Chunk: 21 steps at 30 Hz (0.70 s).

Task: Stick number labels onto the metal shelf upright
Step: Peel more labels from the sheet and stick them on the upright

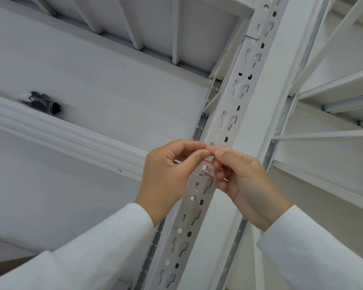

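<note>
The white metal shelf upright (228, 114), punched with keyhole slots, runs diagonally from bottom centre to the top right. A small label with red lines (208, 168) lies against the upright between my hands. My left hand (168, 176) pinches with thumb and forefinger just above the label, its fingertips meeting those of my right hand (243, 181), whose fingers are curled at the label's right edge. Whether the label is stuck down or still held I cannot tell; my fingers hide part of it.
A white shelf beam (67, 132) crosses on the left, with a dark crumpled glove (43, 103) lying on the shelf above it. More white shelf levels and braces (331, 135) fill the right side. Both forearms wear white sleeves.
</note>
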Each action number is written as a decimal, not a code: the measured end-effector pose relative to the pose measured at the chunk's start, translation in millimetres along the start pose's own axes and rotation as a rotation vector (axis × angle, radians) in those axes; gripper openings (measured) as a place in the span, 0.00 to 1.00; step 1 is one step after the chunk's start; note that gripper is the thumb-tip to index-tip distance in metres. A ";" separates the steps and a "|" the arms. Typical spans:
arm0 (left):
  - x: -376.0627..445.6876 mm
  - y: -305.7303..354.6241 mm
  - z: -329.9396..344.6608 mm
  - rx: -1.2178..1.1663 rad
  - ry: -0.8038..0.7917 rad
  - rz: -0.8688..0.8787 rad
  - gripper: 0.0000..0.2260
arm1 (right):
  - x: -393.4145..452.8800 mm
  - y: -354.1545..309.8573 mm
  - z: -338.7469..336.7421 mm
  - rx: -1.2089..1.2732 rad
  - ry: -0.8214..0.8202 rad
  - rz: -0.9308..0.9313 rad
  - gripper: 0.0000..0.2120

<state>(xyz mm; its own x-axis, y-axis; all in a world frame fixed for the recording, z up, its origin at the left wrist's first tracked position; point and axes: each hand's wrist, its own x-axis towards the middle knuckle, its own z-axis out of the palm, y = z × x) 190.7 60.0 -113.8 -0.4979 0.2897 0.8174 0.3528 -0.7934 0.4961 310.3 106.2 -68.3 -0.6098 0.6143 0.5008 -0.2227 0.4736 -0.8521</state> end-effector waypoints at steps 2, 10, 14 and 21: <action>0.0 2.7 2.1 -0.072 0.022 -0.064 0.06 | -2.5 -0.8 1.1 0.067 -0.044 0.032 0.14; 7.0 4.4 3.0 -0.049 -0.009 -0.092 0.06 | -3.1 -3.6 -2.0 0.226 -0.088 0.133 0.11; 9.6 3.4 3.6 0.048 -0.085 -0.080 0.08 | -3.5 -4.6 -6.1 0.213 -0.074 0.147 0.10; 30.6 -8.3 -6.8 0.625 -0.053 0.035 0.06 | 5.8 7.1 -21.3 -0.649 0.456 -0.320 0.14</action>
<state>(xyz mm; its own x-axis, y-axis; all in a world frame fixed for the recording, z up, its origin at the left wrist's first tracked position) 167.1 71.8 -94.9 -0.4436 0.3084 0.8415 0.7727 -0.3440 0.5334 321.3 126.5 -68.1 -0.1954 0.5173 0.8332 0.2330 0.8497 -0.4729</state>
